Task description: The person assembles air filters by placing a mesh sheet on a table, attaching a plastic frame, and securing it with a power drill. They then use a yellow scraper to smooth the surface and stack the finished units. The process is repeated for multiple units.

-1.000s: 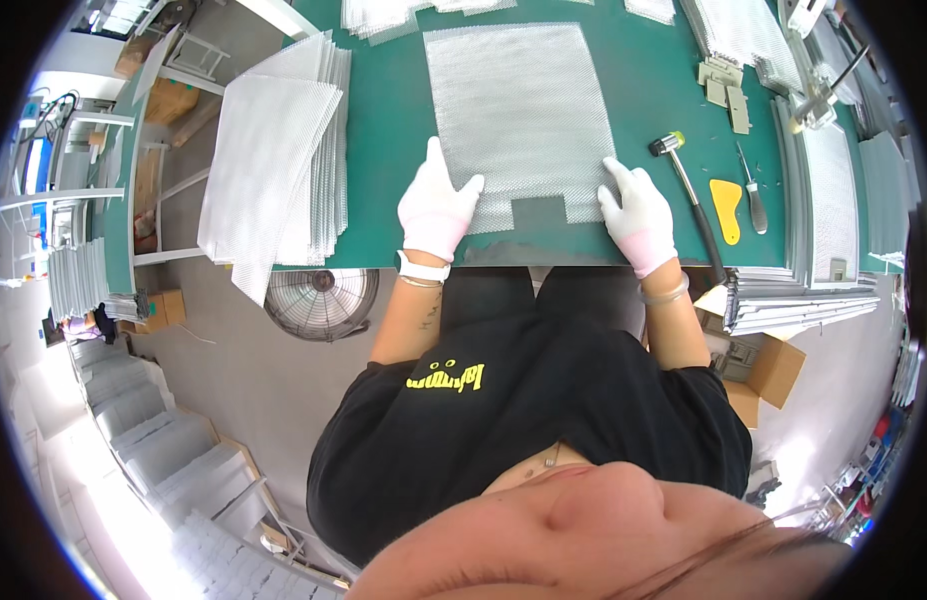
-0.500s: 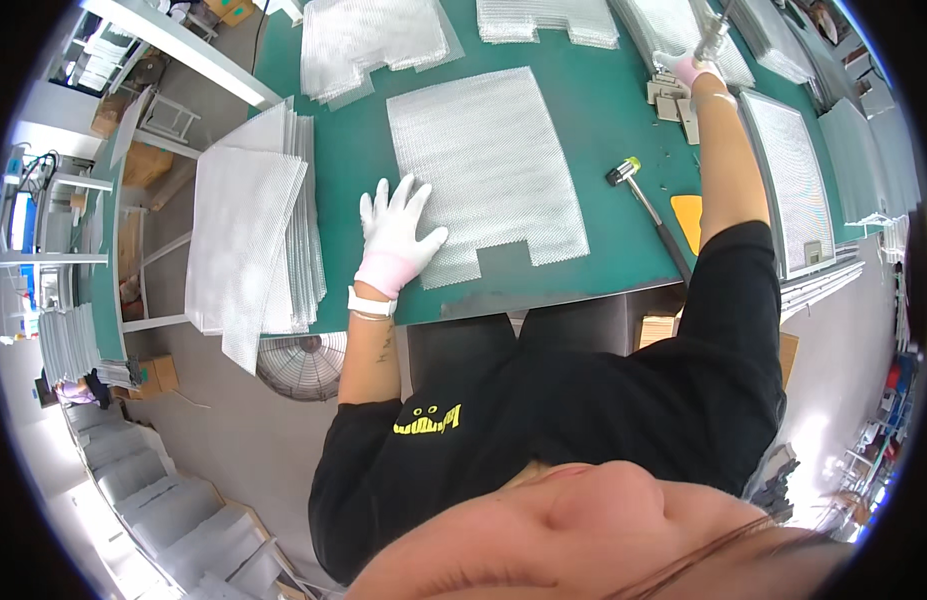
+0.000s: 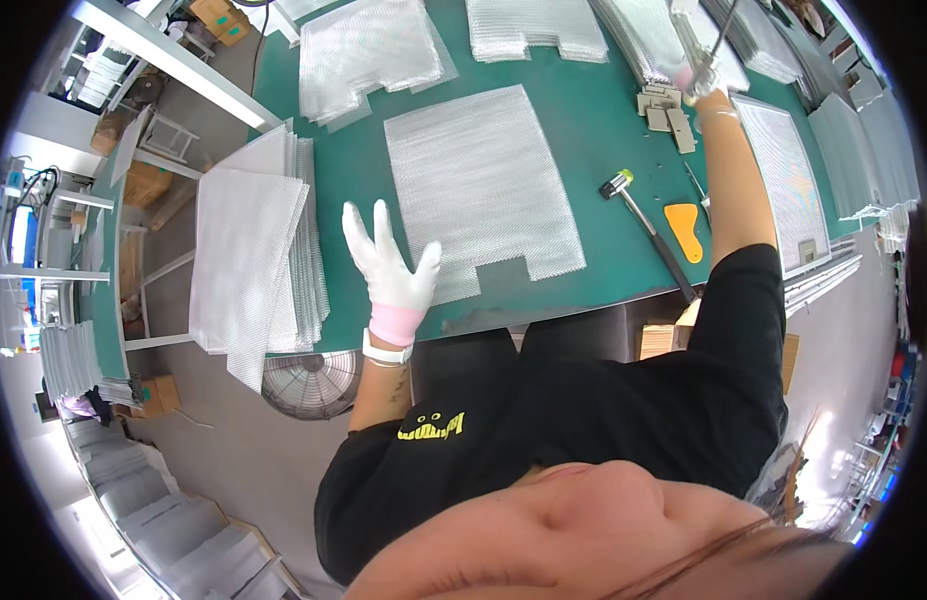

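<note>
Lying by the left hand (image 3: 394, 278) is mesh (image 3: 483, 185) — notched.

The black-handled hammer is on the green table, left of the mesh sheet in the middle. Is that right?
Not quite: the black-handled hammer lies right of the middle mesh sheet, as the head view shows. It is on the green table, as you said.

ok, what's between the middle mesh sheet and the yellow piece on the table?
The hammer, in the head view. From mesh sheet to hammer it's bare green table; the yellow piece sits just right of the handle.
</note>
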Motion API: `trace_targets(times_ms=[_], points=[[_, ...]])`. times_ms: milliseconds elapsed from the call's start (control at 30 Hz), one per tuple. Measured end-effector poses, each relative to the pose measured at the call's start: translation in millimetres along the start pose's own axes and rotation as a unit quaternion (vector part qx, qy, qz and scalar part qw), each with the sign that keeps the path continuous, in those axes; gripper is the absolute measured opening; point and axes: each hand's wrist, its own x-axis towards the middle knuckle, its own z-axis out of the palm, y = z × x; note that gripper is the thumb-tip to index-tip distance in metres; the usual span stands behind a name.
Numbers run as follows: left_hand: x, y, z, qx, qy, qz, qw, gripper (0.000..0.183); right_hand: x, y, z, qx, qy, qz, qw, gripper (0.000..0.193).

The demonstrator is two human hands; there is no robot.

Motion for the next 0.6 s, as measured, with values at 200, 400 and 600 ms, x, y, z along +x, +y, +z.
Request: trace_targets(times_ms=[200,400,600], points=[[-16.8,-1.8,1.7,-0.034,-0.010,0.001,0.999,0.091,50.9,68.7,48.2,0.124,-0.004,-0.011,0.992,0.065],[-27.0,2.6,-5.8,-0.022,-0.028,-0.002,0.999,0.088,45.4,36.9,44.3,0.233,-0.067,-0.011,0.970,0.078],[-35.6,-0.4,-12.2,-0.018,-0.031,-0.009,0.999,0.086,-14.2,-22.7,-35.5,0.042,-0.003,-0.090,0.995,0.075]])
